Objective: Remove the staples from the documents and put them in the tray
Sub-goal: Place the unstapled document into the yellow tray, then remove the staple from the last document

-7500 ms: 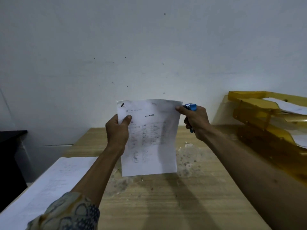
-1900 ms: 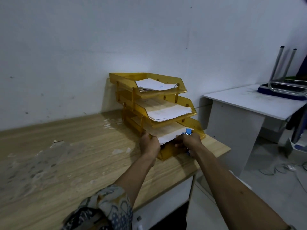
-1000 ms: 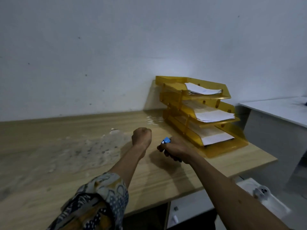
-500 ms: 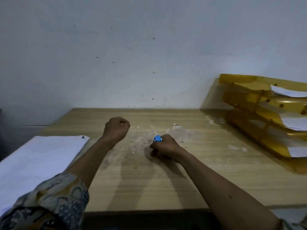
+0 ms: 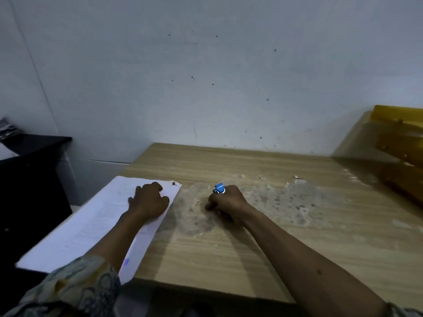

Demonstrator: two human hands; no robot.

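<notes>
Right hand [image 5: 226, 202] clamped round blue staple remover [image 5: 219, 188], resting on desk [image 5: 274, 243]. Left hand [image 5: 148, 202], an empty fist just before, now sits fingers bent on document stack [image 5: 91, 225] near stapled corner [image 5: 174, 184]; pinch unclear. Likely starting next document. Tray [image 5: 398, 138] far right.

Left hand [image 5: 148, 202] on paper stack [image 5: 91, 225], right hand [image 5: 226, 200] around blue staple remover [image 5: 219, 187]

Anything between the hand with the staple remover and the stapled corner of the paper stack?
Nothing visible does. The right hand, gripping the blue staple remover, rests on the table beside the paper stack; only worn tabletop lies between it and the stapled corner. The left hand rests on the stack, short of that corner.
</notes>
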